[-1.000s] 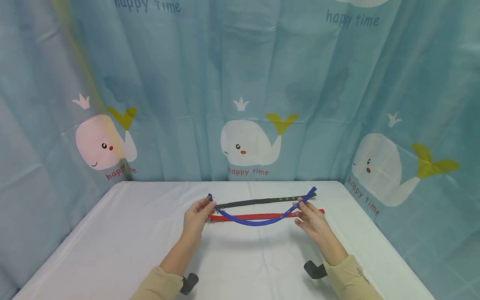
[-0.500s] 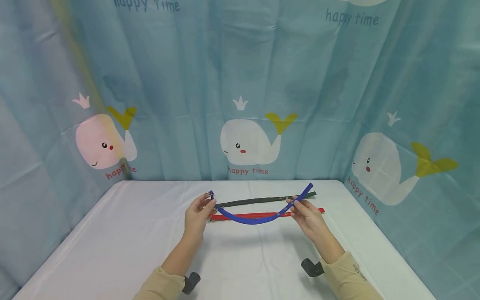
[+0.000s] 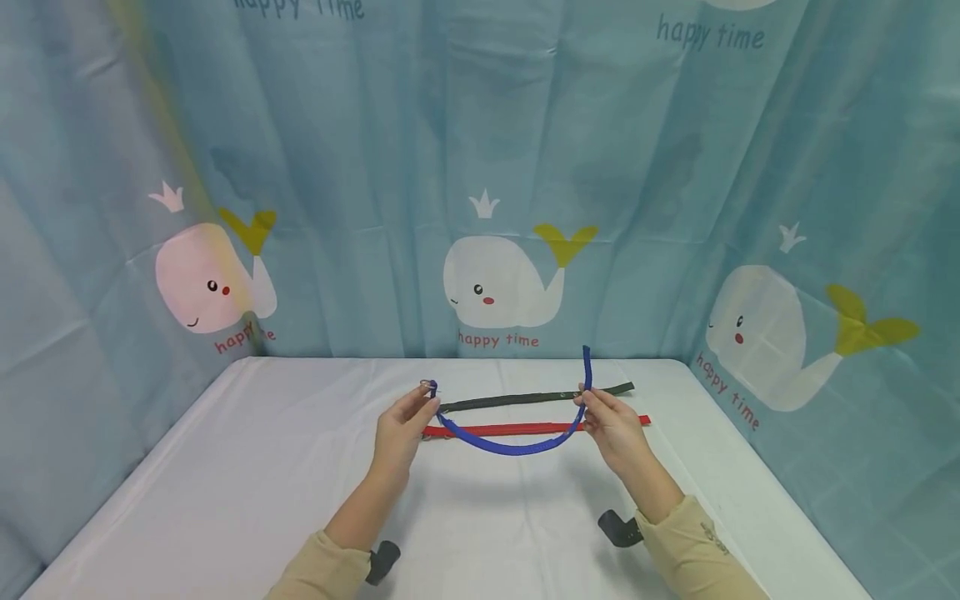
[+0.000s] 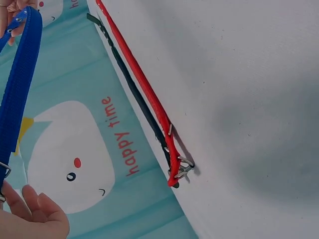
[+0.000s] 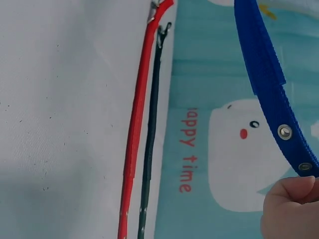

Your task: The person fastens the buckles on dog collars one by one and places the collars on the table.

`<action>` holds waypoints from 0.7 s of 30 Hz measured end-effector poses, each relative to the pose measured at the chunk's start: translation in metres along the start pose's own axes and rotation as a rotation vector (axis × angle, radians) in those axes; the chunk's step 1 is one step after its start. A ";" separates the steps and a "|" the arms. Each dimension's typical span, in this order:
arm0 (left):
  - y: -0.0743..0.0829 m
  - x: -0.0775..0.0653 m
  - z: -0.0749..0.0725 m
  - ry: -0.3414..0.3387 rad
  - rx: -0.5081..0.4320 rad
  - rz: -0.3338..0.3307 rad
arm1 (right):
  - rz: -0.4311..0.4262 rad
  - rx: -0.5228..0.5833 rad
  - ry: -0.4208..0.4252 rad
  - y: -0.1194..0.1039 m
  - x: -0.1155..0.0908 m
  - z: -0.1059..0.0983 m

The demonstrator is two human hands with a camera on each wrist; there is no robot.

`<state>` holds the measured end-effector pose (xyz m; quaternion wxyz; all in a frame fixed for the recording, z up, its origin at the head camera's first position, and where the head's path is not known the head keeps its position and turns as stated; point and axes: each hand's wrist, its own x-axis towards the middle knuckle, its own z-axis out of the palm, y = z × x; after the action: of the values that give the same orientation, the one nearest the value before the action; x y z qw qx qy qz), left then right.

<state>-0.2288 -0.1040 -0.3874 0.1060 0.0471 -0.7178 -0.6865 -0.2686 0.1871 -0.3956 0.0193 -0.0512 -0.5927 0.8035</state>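
Observation:
A blue collar with a metal buckle and eyelets hangs in a deep curve between both hands, above the table. My left hand pinches its buckle end; the metal fittings show above the fingertips. My right hand pinches the eyelet end, whose tip stands straight up past the fingers. In the right wrist view, metal-rimmed eyelets dot the blue collar just above the thumb. Behind it lie a red collar and a dark green collar, stretched side by side with their buckles to the left.
The white table ends at a light blue curtain printed with whales, which hangs along the back and sides. Black wrist mounts stick out from the sleeves, low over the table.
My right hand has drawn a little leftward, toward my left hand. The blue collar sags in a tighter curve, and its free tip has swung from slanting right to upright.

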 end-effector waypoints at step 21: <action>0.004 0.003 -0.012 -0.117 0.160 0.055 | -0.291 -0.614 -0.103 -0.003 -0.008 0.012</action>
<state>-0.2288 -0.1160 -0.3823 0.0784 -0.0044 -0.7763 -0.6255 -0.2616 0.1761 -0.3891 0.0876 0.0712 -0.8081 0.5782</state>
